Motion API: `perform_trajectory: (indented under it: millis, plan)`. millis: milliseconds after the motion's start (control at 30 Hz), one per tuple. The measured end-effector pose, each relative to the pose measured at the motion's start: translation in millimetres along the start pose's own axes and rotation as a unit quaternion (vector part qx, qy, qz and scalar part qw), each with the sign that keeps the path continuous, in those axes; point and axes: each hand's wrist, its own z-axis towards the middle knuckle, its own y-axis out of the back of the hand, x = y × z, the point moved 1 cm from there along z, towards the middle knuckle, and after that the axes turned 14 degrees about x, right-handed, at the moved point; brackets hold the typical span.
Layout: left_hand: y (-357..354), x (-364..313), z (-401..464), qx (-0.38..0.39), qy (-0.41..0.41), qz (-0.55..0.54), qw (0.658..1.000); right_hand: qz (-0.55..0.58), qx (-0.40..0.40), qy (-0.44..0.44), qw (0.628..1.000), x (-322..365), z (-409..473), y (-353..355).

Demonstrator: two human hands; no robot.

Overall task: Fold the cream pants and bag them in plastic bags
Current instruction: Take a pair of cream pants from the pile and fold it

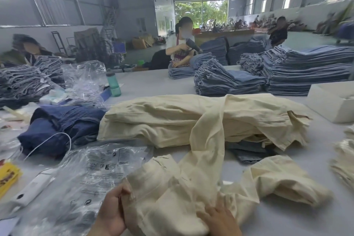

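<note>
A crumpled pair of cream pants (pixel 172 188) lies on the grey table close to me, one leg trailing up to the big heap of cream pants (pixel 191 119) behind it. My left hand (pixel 113 210) grips the pants' left edge, fingers curled round the fabric. My right hand (pixel 218 218) rests flat on the cloth with fingers spread. Clear plastic bags (pixel 92 176) with printed warnings lie to the left of the pants.
Dark blue garments (pixel 63 126) lie left of the cream heap. Stacks of folded jeans (pixel 306 71) fill the far right; a white box (pixel 333 101) stands at the right edge. A green bottle (pixel 113 84), more cream pieces (pixel 344 161) and other workers are around.
</note>
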Motion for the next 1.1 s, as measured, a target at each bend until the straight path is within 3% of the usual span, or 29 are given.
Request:
perform_trajectory:
  millis: [100, 167, 233, 367, 467, 600, 667, 767, 833, 900, 1000, 1100]
  plan:
    - [11.1, 3.3, -8.9, 0.051, 0.052, 0.001, 0.997, 0.098, 0.108, -0.088, 0.985, 4.8, 2.2, 0.0]
    - [6.2, 11.7, -12.7, 0.064, 0.101, 0.041, 0.992, 0.131, 0.117, -0.095, 0.980, 14.5, 0.8, -1.7]
    - [-2.5, 25.1, -14.1, 0.060, 0.146, 0.137, 0.978, 0.141, 0.135, -0.103, 0.975, 28.7, -4.9, -5.8]
    - [-9.6, 50.7, -9.7, -0.005, 0.156, 0.326, 0.932, 0.123, 0.168, -0.107, 0.972, 36.7, -17.8, -12.2]
    - [-23.3, 48.1, -1.4, -0.030, 0.153, 0.303, 0.940, 0.158, 0.192, -0.101, 0.963, 25.0, -20.6, 1.5]
    - [-62.4, 23.2, 5.6, 0.015, 0.115, 0.211, 0.970, 0.163, 0.089, -0.083, 0.979, -19.8, -17.2, 34.0]
    - [-80.1, 13.7, 12.8, 0.021, 0.079, 0.191, 0.978, 0.166, 0.170, -0.034, 0.971, -41.1, -18.6, 41.2]
    - [-103.0, 12.1, 29.4, 0.025, 0.037, 0.179, 0.983, 0.076, 0.303, -0.026, 0.950, -50.4, -22.9, 19.2]
    - [-116.8, 18.3, 37.3, 0.036, 0.037, 0.187, 0.981, 0.063, 0.283, -0.027, 0.957, -45.3, -26.6, -5.3]
    - [-121.1, 27.4, 43.2, 0.037, 0.047, 0.213, 0.975, 0.098, 0.191, -0.019, 0.977, -43.4, -30.0, -19.7]
    - [-119.3, 33.1, 52.6, -0.052, 0.027, 0.246, 0.967, 0.161, 0.070, -0.001, 0.984, -55.1, -31.2, -16.6]
    - [-117.5, 12.6, 56.5, -0.151, -0.070, 0.322, 0.932, 0.222, 0.042, -0.048, 0.973, -86.3, -30.2, 5.5]
